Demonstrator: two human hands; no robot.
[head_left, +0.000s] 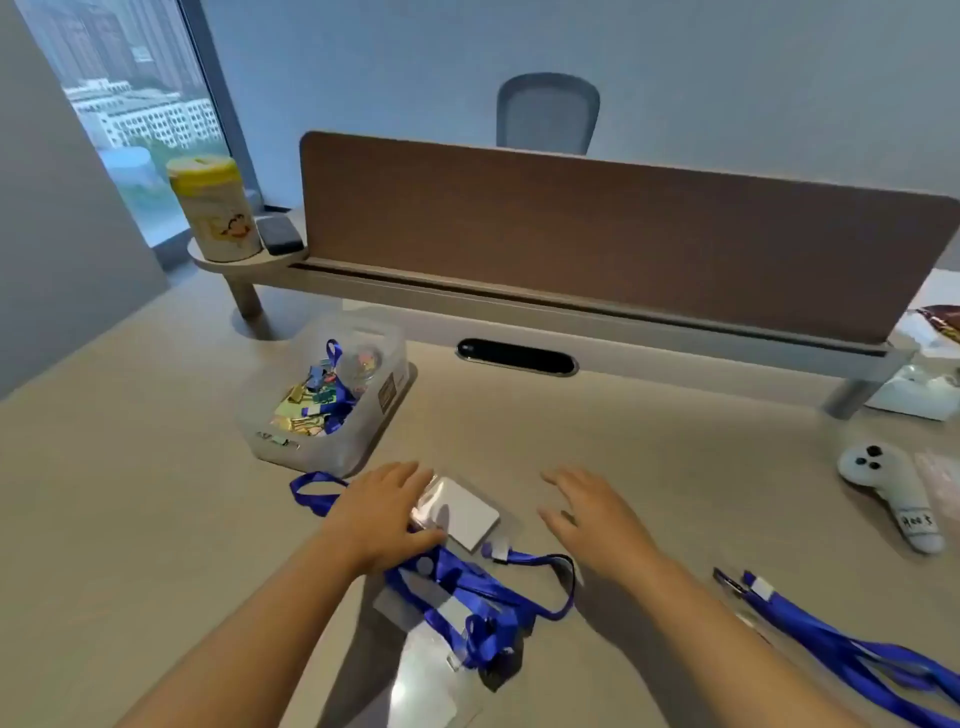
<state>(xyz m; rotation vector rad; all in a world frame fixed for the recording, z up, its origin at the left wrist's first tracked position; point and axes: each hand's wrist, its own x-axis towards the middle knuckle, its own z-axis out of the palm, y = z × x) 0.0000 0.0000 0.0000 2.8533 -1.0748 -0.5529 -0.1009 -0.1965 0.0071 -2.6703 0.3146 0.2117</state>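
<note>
A clear badge holder with a white card (460, 512) lies on the desk near its middle. My left hand (382, 512) rests on the holder's left edge with fingers nearly straight. A tangle of blue lanyards (478, 597) with more clear badge holders (431, 675) lies just below it. My right hand (592, 514) hovers flat and spread to the right of the card, holding nothing; I cannot tell if it touches the desk.
A clear plastic box (322, 400) of binder clips and lanyards stands behind my left hand. More blue lanyards (841, 644) lie at the right, near a small white plush toy (893, 493). A brown divider (597, 234), a yellow-lidded canister (213, 208) and a tissue pack (919, 395) stand at the back.
</note>
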